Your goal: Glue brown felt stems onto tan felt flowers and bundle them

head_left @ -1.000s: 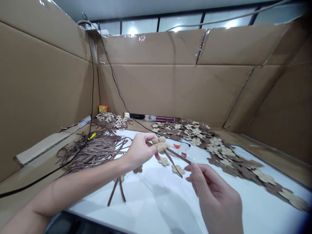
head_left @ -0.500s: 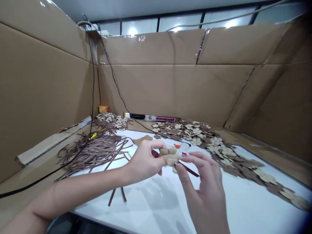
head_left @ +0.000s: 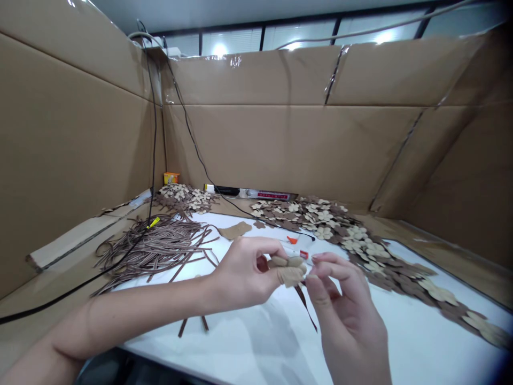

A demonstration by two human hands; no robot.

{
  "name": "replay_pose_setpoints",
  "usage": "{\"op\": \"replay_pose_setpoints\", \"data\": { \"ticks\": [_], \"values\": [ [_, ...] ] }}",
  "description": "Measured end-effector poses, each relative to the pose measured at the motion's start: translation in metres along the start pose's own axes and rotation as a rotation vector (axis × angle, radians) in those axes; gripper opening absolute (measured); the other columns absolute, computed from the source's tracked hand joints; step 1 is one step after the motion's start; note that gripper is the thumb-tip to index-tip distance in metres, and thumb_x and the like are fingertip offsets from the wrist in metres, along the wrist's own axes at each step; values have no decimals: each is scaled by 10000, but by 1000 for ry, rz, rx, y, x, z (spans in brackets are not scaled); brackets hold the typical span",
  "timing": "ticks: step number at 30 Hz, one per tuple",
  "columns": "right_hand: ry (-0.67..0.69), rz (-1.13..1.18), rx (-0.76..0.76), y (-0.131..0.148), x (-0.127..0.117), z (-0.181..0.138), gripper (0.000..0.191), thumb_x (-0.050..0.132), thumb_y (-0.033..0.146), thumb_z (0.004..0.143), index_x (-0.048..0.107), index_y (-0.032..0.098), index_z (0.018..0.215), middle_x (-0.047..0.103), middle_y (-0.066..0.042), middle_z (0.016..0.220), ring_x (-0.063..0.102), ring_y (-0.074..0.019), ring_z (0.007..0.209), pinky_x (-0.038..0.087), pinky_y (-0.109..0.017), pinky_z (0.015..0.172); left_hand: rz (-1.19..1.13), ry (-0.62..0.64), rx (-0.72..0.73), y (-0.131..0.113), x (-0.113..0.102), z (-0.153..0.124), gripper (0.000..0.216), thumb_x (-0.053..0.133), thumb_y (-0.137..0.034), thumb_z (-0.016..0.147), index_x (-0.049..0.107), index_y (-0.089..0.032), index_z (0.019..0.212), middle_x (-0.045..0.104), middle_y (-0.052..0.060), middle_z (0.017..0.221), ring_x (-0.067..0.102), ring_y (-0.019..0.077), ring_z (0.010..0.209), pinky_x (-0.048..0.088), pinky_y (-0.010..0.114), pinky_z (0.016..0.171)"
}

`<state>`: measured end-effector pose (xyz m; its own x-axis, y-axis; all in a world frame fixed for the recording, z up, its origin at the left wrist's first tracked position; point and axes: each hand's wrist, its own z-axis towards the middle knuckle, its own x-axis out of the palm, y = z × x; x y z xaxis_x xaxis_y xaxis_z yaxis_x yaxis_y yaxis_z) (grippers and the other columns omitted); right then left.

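My left hand [head_left: 244, 272] is closed, pinching a tan flower-shaped piece [head_left: 290, 270] between thumb and fingers above the white table top [head_left: 248, 342]. A dark brown strip [head_left: 306, 305] hangs down from under the flower. My right hand [head_left: 344, 310] is right beside it, fingertips pinched at the flower's right edge and the strip's top. Both hands meet over the middle of the table.
A heap of brown strips [head_left: 156, 246] lies at the left. Tan and brown flower pieces [head_left: 344, 235] spread along the back and right. Two loose strips [head_left: 192, 325] lie under my left wrist. A small orange-capped tube [head_left: 298, 251] lies behind my hands. A black cable [head_left: 80, 286] crosses the left. Cardboard walls [head_left: 288, 144] enclose the table.
Both hands came together and lower toward me. The right hand moved up from the strip's far end to the flower; the strip now hangs down instead of slanting right.
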<state>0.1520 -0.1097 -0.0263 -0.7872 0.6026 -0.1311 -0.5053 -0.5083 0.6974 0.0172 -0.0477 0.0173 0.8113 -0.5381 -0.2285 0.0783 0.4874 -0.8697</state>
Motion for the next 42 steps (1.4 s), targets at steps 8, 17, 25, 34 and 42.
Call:
{"op": "replay_pose_setpoints", "data": {
  "ticks": [8,17,25,34,42],
  "values": [
    [-166,69,-22,2,-5,3,116,557,327,828,499,227,827,487,-47,971,466,-228,1013,350,-402,856,8,-14,-39,-2,0,1,309,688,-385,704,536,-137,600,490,-25,560,435,52,455,355,164,407],
    [2,-323,-377,9,-1,1,212,571,242,824,538,238,1034,493,-68,1048,500,-224,1015,428,-395,842,-176,51,-119,-3,-2,1,384,710,-455,653,491,-142,620,485,-37,552,461,55,423,379,160,360],
    [-121,-411,-626,8,-2,-1,307,639,56,755,623,274,970,551,-17,937,559,-181,866,476,-391,835,-356,104,-193,-9,1,-2,373,721,-443,627,506,-139,591,481,-49,567,449,39,380,349,159,327],
    [-210,-462,-653,9,2,-9,321,659,71,732,640,336,913,620,23,802,600,-179,745,486,-445,860,-431,92,-365,-13,3,-7,305,656,-336,675,452,-152,543,475,-57,463,422,37,309,207,182,332],
    [-76,-540,-700,10,7,-4,344,642,48,739,612,267,1003,592,-55,992,551,-224,909,458,-449,864,-421,-22,-262,-7,0,-1,323,662,-362,688,461,-151,549,452,-66,468,352,17,309,206,171,322]
  ]
}}
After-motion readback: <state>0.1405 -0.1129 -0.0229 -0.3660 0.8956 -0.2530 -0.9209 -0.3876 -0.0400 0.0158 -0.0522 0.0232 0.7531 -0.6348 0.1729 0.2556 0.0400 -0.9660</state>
